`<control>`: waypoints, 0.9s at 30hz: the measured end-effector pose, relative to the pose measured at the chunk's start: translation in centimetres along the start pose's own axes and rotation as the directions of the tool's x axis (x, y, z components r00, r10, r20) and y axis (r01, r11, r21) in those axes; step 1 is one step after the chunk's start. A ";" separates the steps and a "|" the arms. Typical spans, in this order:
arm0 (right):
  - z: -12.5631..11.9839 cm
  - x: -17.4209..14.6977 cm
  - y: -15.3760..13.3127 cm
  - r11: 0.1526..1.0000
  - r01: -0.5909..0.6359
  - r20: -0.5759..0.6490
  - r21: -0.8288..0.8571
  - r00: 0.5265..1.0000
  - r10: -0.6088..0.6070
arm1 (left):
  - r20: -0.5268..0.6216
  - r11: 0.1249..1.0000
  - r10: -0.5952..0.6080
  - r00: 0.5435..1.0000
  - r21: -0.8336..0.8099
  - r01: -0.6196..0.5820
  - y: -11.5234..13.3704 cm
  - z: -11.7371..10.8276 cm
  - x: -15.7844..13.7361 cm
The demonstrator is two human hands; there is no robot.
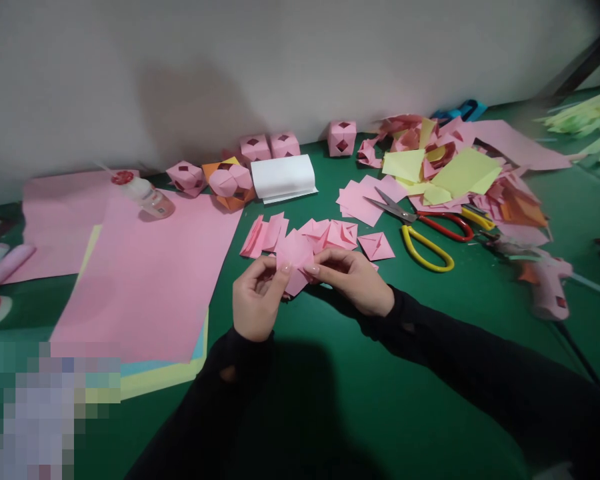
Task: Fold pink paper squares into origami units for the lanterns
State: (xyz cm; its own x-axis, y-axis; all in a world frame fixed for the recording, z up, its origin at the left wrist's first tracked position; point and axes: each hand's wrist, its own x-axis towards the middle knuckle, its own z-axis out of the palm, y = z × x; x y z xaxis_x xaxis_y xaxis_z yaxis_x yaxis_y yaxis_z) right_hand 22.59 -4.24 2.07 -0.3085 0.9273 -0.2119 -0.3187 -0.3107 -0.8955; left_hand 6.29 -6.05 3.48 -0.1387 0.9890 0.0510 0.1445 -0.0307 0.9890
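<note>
Fingers (284,269) are pinching a pink paper piece (294,248) between both hands | left hand (254,303) is holding its left edge, right hand (360,283) its right, neither being nearer | one corner is pointing forward; long axis unclear | folded pink pieces (345,235) are lying just beyond

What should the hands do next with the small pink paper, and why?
Perhaps fold a corner of the small pink paper inward and press the crease: the left hand and right hand both pinch it, its upper part looks flat, and the folded pink piece nearby shows creased flaps.
</note>
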 end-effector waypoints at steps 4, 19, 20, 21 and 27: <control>0.0 0.0 0.0 0.999 0.013 -0.014 -0.030 1.000 -0.013 | 0.008 1.000 0.004 1.000 -0.016 -0.003 0.0 0.0 0.0; 0.2 -0.1 -0.4 0.992 0.031 -0.031 -0.126 0.999 -0.036 | 0.048 0.999 -0.010 0.999 -0.044 0.012 0.0 -0.1 -0.1; 0.2 -0.1 -0.4 0.991 0.032 -0.032 -0.132 0.999 -0.037 | 0.046 0.999 -0.009 0.999 -0.045 0.011 0.0 -0.1 -0.1; 0.2 -0.1 -0.4 0.990 0.035 -0.031 -0.136 0.999 -0.039 | 0.047 0.999 -0.009 0.999 -0.046 0.011 -0.1 -0.1 -0.1; 0.1 -0.1 -0.1 0.992 0.063 -0.023 -0.112 0.998 -0.066 | 0.046 0.999 -0.020 0.999 -0.028 0.022 0.0 0.0 -0.2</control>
State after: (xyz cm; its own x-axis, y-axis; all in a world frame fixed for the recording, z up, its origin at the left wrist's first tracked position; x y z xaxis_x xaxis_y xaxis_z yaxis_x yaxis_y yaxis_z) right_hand 22.62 -4.34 2.25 -0.2664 0.9502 -0.1617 -0.2350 -0.2267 -0.9452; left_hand 6.36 -6.23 3.45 -0.0965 0.9950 0.0244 0.1144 -0.0133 0.9933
